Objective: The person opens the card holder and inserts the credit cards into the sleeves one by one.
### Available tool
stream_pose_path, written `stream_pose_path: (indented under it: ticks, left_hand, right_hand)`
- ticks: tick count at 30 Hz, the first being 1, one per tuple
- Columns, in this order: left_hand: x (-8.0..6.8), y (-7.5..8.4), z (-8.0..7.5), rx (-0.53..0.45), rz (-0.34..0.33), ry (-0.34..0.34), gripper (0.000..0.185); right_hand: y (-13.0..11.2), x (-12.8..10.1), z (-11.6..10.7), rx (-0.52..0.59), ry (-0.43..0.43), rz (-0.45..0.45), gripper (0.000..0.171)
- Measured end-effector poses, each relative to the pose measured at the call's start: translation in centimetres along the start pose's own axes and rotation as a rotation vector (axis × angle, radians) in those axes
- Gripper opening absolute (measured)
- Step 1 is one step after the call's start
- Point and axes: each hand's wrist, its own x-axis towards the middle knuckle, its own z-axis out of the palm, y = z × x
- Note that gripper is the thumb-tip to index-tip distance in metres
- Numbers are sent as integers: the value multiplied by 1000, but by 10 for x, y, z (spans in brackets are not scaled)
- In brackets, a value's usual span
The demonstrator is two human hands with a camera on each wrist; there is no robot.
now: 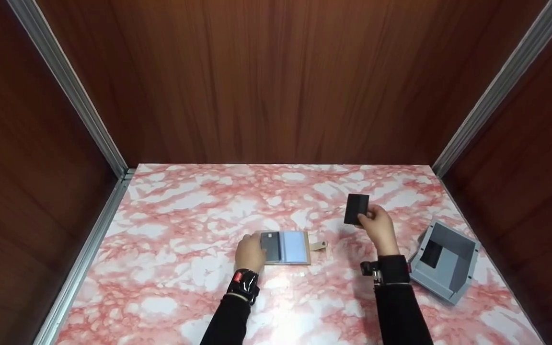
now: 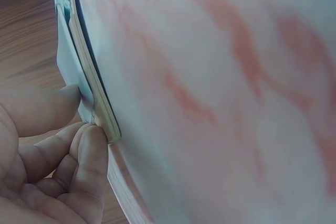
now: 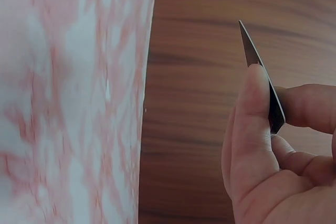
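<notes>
An open card holder (image 1: 289, 247) with clear sleeves and a tan snap tab lies flat on the pink marble table (image 1: 185, 215). A dark card sits in its left sleeve. My left hand (image 1: 250, 253) pinches the holder's left edge (image 2: 97, 106) between thumb and curled fingers. My right hand (image 1: 380, 229) is raised above the table to the right of the holder. It pinches a dark card (image 1: 356, 209) between thumb and fingers; the right wrist view shows that card (image 3: 261, 74) edge-on.
A grey open box (image 1: 443, 261) holding a dark card stands at the right, close to my right forearm. Wood-panelled walls with metal corner strips enclose the table on the far, left and right sides.
</notes>
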Motion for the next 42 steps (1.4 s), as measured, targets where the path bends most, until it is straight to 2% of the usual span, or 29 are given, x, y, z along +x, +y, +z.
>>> stream_pose_path:
  ticks: [14,22,35,42]
  left_hand:
    - [0,-1,1,10,6,6,34]
    - [1,-1,2,1,-4,2,34]
    - [-1,-3,3,22,16,4,38]
    - [-1,-3,2,1,20,10,36]
  right_hand:
    - [-4,-10,43,15,-50,-26,30]
    - [-6,-17,65,-13,-75,-60,27]
    - [-8,-26,87,22,-111,-98,28]
    - [-7,-30,97,-13,-134,-169,24]
